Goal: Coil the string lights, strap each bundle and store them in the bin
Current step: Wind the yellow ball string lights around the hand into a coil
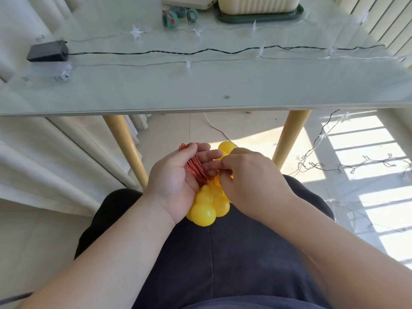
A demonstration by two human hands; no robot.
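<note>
Over my lap, my left hand [178, 179] cups a coil of copper-red wire [196, 169] with a cluster of yellow gourd-shaped bulbs [206, 207] hanging below it. My right hand [249, 181] pinches the same bundle from the right, fingertips against the wire. One yellow bulb [226, 147] pokes up behind my fingers. On the glass table [200, 90] lie a dark string light [200, 51] and clear star string lights [188, 63], stretched out. A cream bin [258, 4] stands at the far edge.
A black battery box [48, 51] and a clear one [60, 71] sit at the table's left. Green strap rolls [170, 17] lie near the bin's dark green tray [256, 17]. More string lights trail on the floor [356, 166] at right. Wooden table legs [124, 148] flank my knees.
</note>
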